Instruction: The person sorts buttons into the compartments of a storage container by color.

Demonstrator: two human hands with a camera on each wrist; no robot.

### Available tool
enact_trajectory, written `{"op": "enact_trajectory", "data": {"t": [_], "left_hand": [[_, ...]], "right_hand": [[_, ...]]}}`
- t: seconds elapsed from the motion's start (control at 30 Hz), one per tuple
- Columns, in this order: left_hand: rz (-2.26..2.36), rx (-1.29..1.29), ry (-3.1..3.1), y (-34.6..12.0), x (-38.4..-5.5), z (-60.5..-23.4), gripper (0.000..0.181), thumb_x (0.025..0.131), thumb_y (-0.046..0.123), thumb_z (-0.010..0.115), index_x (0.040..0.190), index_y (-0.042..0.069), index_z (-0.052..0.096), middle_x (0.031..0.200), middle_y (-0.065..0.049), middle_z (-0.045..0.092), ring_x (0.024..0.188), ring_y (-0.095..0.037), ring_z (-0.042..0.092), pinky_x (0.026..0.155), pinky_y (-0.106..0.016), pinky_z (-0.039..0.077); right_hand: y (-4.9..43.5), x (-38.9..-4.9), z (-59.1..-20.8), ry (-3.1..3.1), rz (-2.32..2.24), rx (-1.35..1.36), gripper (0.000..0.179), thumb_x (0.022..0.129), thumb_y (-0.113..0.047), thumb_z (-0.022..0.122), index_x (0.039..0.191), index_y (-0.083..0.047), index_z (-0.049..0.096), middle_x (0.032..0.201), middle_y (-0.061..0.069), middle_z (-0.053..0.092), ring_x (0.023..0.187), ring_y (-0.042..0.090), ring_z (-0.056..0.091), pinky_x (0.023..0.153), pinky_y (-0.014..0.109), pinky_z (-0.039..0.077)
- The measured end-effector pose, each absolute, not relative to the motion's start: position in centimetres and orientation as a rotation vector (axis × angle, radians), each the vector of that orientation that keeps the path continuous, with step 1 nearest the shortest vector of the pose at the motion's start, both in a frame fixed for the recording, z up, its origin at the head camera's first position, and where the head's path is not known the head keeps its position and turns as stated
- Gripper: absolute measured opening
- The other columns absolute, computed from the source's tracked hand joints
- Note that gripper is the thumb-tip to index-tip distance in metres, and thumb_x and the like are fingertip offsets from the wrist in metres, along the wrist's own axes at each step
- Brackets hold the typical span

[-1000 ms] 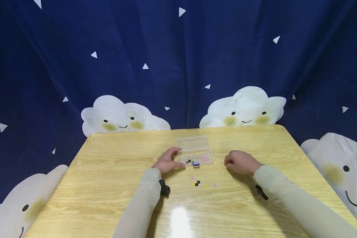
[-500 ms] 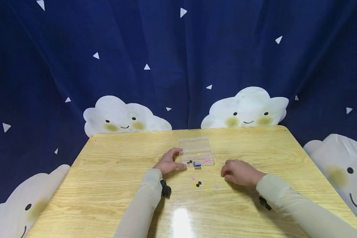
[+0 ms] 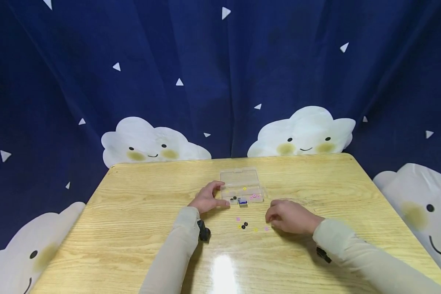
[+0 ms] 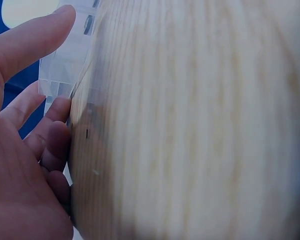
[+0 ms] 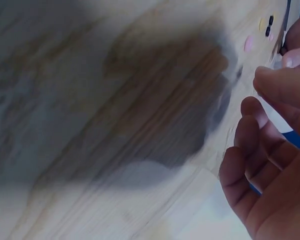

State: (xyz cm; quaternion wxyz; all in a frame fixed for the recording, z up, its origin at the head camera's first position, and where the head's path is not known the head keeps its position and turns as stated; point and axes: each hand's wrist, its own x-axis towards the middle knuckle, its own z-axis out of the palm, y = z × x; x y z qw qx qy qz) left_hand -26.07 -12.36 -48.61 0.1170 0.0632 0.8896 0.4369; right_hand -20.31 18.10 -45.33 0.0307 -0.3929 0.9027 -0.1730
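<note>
A clear plastic box [image 3: 239,177] lies with its lid raised back, holding several small black, yellow and pink pieces in its compartments. My left hand [image 3: 206,199] grips its left end, thumb at the front edge and fingers behind. In the left wrist view, the thumb and fingers stand either side of the clear box wall [image 4: 65,65]. On the table in front lie small round button-like pieces: a pink one [image 3: 266,229], yellow ones [image 3: 255,230] and black ones [image 3: 246,223]. Just right of the pink piece hovers my right hand [image 3: 293,216], fingers loosely curled, with nothing seen between them.
The wooden table [image 3: 132,228] reaches back to a dark blue curtain [image 3: 206,61] with cloud pictures. A small clear piece with blue on it [image 3: 243,202] sits at the box's front edge. Both wrists wear black cameras [image 3: 204,231].
My right hand has moved left and toward the table's front, closer to the loose pieces. The left hand and the box stay where they were.
</note>
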Motion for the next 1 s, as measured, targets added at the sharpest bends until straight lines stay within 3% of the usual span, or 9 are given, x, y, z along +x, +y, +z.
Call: {"op": "enact_trajectory", "data": {"t": [0.7,1.0], "left_hand": [[1.302,0.197,2.585,-12.5,-25.9,-48.7,0.076,0.078,0.029,0.085,0.144,0.022,0.049,0.137,-0.004,0.053,0.110,-0.023,0.047,0.099,-0.040,0.040],[1.300,0.208,2.579,-12.5,-25.8,-48.6,0.075,0.079,0.029,0.085,0.144,0.024,0.049,0.138,-0.002,0.052,0.112,-0.022,0.048,0.101,-0.041,0.041]], "right_hand": [[17.2,-19.4,-46.4,2.792,-0.509,-1.263,0.009,0.084,-0.013,0.078,0.085,-0.022,0.075,0.082,-0.011,0.064,0.073,0.000,0.056,0.067,0.022,0.050],[17.1,-19.5,-46.6,2.808,-0.489,-1.256,0.010,0.083,-0.015,0.078,0.081,-0.023,0.072,0.079,-0.011,0.060,0.068,-0.001,0.049,0.063,0.021,0.045]]}}
